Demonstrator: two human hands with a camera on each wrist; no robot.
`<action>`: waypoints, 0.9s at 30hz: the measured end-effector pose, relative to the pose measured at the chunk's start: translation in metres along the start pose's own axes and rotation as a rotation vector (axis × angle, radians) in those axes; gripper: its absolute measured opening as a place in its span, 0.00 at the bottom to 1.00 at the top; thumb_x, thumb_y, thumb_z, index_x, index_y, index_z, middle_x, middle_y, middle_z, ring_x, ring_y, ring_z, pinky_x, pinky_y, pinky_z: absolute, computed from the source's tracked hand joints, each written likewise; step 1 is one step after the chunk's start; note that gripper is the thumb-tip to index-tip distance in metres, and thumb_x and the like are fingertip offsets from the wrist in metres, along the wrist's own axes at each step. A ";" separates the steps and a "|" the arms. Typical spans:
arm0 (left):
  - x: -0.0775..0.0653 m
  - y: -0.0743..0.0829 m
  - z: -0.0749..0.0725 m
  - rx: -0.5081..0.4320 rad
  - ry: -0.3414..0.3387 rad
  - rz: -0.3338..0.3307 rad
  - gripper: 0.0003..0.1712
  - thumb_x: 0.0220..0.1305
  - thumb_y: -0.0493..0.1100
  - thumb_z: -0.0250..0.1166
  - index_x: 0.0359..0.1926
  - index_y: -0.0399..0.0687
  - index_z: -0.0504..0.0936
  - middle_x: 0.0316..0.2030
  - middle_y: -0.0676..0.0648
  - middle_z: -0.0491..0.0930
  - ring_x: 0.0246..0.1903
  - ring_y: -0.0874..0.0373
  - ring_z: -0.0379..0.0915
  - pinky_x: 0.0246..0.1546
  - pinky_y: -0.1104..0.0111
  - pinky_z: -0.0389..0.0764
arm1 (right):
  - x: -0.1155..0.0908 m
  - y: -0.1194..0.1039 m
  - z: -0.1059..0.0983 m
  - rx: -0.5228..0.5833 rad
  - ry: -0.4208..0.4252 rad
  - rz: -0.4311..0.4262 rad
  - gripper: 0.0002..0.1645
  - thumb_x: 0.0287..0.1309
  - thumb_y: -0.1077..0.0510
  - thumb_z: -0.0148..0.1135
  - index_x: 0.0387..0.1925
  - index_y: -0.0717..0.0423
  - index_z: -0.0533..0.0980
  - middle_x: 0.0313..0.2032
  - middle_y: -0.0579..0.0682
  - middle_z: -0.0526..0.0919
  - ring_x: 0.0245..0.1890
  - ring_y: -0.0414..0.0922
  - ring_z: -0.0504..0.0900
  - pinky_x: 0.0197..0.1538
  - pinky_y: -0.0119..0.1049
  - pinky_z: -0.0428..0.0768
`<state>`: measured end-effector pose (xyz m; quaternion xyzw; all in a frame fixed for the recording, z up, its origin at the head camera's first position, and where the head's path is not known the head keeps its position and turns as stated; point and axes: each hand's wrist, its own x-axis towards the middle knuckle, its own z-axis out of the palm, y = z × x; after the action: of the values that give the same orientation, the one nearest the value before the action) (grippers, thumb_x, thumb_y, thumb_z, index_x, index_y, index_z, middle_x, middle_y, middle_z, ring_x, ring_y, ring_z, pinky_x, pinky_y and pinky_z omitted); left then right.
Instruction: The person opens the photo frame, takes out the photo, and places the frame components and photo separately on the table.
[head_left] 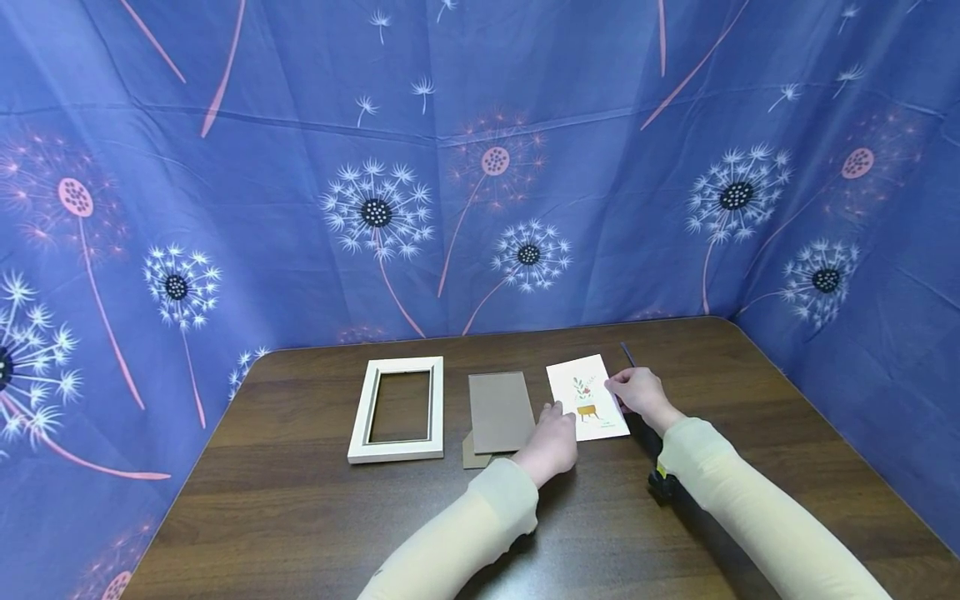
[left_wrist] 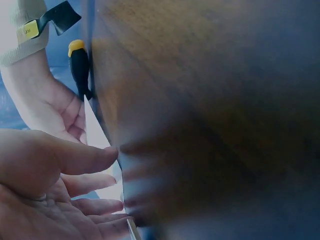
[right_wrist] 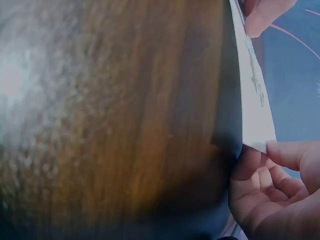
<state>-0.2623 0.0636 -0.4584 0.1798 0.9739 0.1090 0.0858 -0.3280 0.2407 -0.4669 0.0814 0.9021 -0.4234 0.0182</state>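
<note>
A white art print [head_left: 588, 398] with a drawing of a potted plant is at the right of the table's middle. My right hand [head_left: 641, 393] pinches its right edge between thumb and fingers, and the right wrist view shows that edge raised off the table. At the print's lower left, the fingers of my left hand [head_left: 551, 442] touch the edge. Those fingers are mostly straight in the left wrist view, with the fingertips [left_wrist: 112, 156] down by the tabletop. A screwdriver [left_wrist: 79, 65] with a black and yellow handle lies beside the right hand, its shaft showing past the knuckles in the head view.
Left of the print lies a flat grey-brown panel [head_left: 501, 412] over a tan board [head_left: 472, 452]. Further left is a white picture frame [head_left: 362, 425]. Blue dandelion-patterned cloth [head_left: 300, 208] hangs around the wooden table [head_left: 300, 517].
</note>
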 end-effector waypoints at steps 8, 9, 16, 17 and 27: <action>-0.002 0.002 0.000 0.056 0.007 0.013 0.23 0.61 0.38 0.60 0.58 0.45 0.75 0.67 0.42 0.63 0.68 0.48 0.56 0.68 0.66 0.60 | -0.002 -0.002 0.002 -0.163 0.048 -0.088 0.13 0.58 0.61 0.60 0.35 0.71 0.78 0.28 0.60 0.81 0.18 0.40 0.77 0.20 0.31 0.80; -0.002 0.002 -0.001 0.051 0.006 0.008 0.23 0.61 0.38 0.60 0.59 0.45 0.74 0.67 0.42 0.62 0.68 0.48 0.56 0.67 0.66 0.62 | -0.002 -0.002 0.002 -0.182 0.055 -0.099 0.12 0.57 0.61 0.61 0.34 0.71 0.77 0.27 0.60 0.81 0.17 0.40 0.77 0.19 0.30 0.79; 0.000 0.002 -0.001 0.036 -0.006 -0.002 0.26 0.61 0.38 0.60 0.62 0.47 0.72 0.68 0.43 0.61 0.68 0.48 0.55 0.66 0.65 0.64 | -0.004 -0.004 0.000 -0.288 0.090 -0.139 0.11 0.53 0.62 0.62 0.30 0.69 0.76 0.25 0.60 0.82 0.09 0.39 0.75 0.16 0.32 0.78; 0.000 0.002 -0.002 0.033 -0.005 0.001 0.26 0.61 0.38 0.60 0.61 0.47 0.72 0.68 0.43 0.61 0.68 0.48 0.55 0.67 0.65 0.63 | -0.004 -0.004 0.000 -0.295 0.089 -0.135 0.11 0.53 0.61 0.62 0.31 0.69 0.76 0.25 0.60 0.82 0.09 0.39 0.75 0.16 0.32 0.78; -0.014 -0.008 -0.018 -0.124 0.039 0.055 0.31 0.61 0.43 0.61 0.65 0.44 0.67 0.69 0.40 0.58 0.68 0.43 0.53 0.68 0.60 0.61 | -0.027 -0.028 -0.010 -0.374 0.146 -0.318 0.10 0.54 0.63 0.59 0.30 0.70 0.78 0.20 0.57 0.80 0.17 0.44 0.74 0.20 0.36 0.75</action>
<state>-0.2561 0.0482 -0.4413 0.1988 0.9614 0.1751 0.0748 -0.3052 0.2272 -0.4368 -0.0358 0.9651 -0.2396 -0.0992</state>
